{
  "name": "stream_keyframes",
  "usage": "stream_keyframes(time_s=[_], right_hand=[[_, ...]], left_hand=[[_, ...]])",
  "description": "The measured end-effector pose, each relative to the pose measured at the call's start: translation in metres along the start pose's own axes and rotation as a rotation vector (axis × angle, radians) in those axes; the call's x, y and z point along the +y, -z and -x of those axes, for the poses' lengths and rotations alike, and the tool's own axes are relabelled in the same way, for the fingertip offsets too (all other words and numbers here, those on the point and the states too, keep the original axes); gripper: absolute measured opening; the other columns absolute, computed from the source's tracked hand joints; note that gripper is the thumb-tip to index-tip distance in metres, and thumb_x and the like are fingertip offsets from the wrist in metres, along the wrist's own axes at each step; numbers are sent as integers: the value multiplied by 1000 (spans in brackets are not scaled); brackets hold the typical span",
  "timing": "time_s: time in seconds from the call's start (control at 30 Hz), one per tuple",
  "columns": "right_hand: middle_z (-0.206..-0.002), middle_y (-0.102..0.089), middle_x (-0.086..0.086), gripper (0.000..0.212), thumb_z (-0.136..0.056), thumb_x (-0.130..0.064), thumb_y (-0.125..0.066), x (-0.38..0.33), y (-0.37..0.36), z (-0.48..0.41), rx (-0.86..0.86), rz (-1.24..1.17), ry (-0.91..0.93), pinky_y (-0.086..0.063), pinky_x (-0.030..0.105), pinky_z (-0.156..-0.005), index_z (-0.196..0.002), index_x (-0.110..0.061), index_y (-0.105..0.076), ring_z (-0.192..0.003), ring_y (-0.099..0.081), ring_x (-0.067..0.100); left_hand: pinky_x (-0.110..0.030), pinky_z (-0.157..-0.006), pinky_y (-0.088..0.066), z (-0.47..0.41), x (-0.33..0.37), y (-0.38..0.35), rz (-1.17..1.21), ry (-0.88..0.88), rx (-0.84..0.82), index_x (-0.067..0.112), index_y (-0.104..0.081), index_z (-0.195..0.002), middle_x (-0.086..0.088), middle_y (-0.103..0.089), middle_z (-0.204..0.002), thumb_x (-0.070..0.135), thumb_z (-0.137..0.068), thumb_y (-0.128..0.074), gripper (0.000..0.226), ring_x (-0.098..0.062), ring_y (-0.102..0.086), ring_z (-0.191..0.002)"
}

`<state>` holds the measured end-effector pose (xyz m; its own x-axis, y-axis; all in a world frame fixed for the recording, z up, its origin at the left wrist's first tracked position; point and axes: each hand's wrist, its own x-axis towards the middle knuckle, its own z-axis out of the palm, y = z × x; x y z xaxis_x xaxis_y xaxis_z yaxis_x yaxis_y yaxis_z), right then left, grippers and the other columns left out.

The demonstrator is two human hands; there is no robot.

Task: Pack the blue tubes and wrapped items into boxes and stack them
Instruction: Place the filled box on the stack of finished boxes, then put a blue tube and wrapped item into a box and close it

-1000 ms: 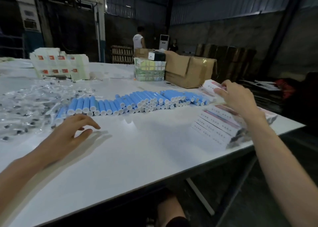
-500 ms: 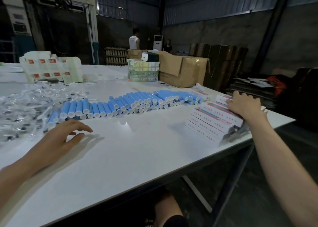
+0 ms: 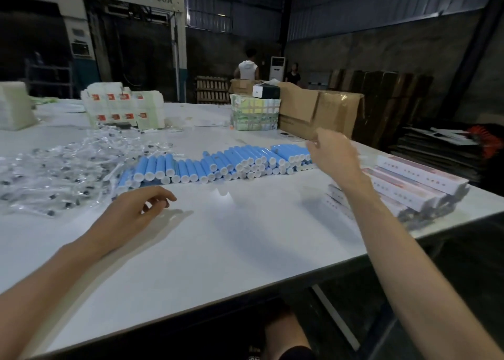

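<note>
Blue tubes [image 3: 218,163] with white caps lie in a long heaped row across the white table [image 3: 231,237]. Behind the row's right end sits a cardboard carton [image 3: 327,114]. Left of the row sprawls a pile of clear-wrapped items [image 3: 54,168], and right of it is a stack of long white boxes [image 3: 409,185]. The right hand [image 3: 335,155] hovers over the row's right end, fingers loose and empty. The left hand [image 3: 131,212] rests just before its left end, loosely curled, holding nothing.
</note>
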<state>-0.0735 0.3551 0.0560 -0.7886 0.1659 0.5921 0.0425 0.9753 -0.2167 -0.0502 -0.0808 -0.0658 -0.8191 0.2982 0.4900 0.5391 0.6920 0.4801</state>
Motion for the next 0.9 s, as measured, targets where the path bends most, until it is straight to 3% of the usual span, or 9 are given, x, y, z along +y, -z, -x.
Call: stream_keyframes(time_s=[0.1, 0.23, 0.4, 0.53, 0.67, 0.8, 0.9], right_hand=[[-92, -71, 6, 23, -105, -30, -53, -80, -30, 6, -80, -297, 124, -55, 41, -76, -101, -14, -69, -87, -65, 27], [-79, -68, 5, 22, -104, -22, -54, -183, -65, 30, -164, -592, 295, -54, 45, -71, -91, -10, -68, -75, -63, 26], [-71, -62, 7, 23, -104, -19, -54, -267, -109, 71, -263, -820, 342, -48, 47, -67, -84, -9, -59, -73, -58, 30], [-82, -70, 7, 21, -105, -20, -55, -283, -144, 96, -317, -938, 293, -51, 48, -76, -92, -7, -66, -79, -64, 26], [-78, -67, 6, 20, -103, -17, -56, -280, -166, 93, -345, -1010, 240, -52, 49, -74, -88, -8, -65, -78, -62, 25], [-77, -67, 7, 22, -104, -18, -56, -282, -173, 92, -376, -1050, 212, -51, 46, -72, -85, -8, -64, -79, -64, 29], [-77, -67, 12, 24, -105, -19, -55, -283, -175, 92, -424, -1095, 226, -52, 49, -70, -86, -6, -63, -79, -65, 34]], left_hand=[[-38, -84, -59, 1, -2, 2, 1, 44, 41, 37, -74, -113, 16, -76, -100, 11, -107, -62, 29, -4, -71, -96], [-36, -79, -58, -1, -1, 5, -17, 112, 140, 36, -75, -108, 18, -76, -94, 9, -106, -62, 29, -1, -71, -90], [-41, -78, -58, 0, -2, 12, -107, 235, 318, 29, -75, -105, 13, -75, -89, 9, -100, -59, 26, -12, -69, -83], [-44, -78, -55, 2, -1, 14, -178, 334, 350, 26, -75, -99, 8, -73, -83, 14, -97, -61, 18, -15, -65, -79], [-40, -81, -56, 3, 5, 26, -272, 392, 242, 26, -72, -107, 12, -71, -87, 18, -98, -60, 17, -15, -67, -85], [-42, -89, -57, 14, -1, 68, -409, 517, 120, 23, -67, -125, 3, -76, -112, 20, -102, -59, 24, -23, -70, -105], [-45, -93, -53, 40, -13, 103, -667, 672, 80, 14, -58, -134, -8, -68, -130, 17, -103, -57, 32, -31, -61, -121]])
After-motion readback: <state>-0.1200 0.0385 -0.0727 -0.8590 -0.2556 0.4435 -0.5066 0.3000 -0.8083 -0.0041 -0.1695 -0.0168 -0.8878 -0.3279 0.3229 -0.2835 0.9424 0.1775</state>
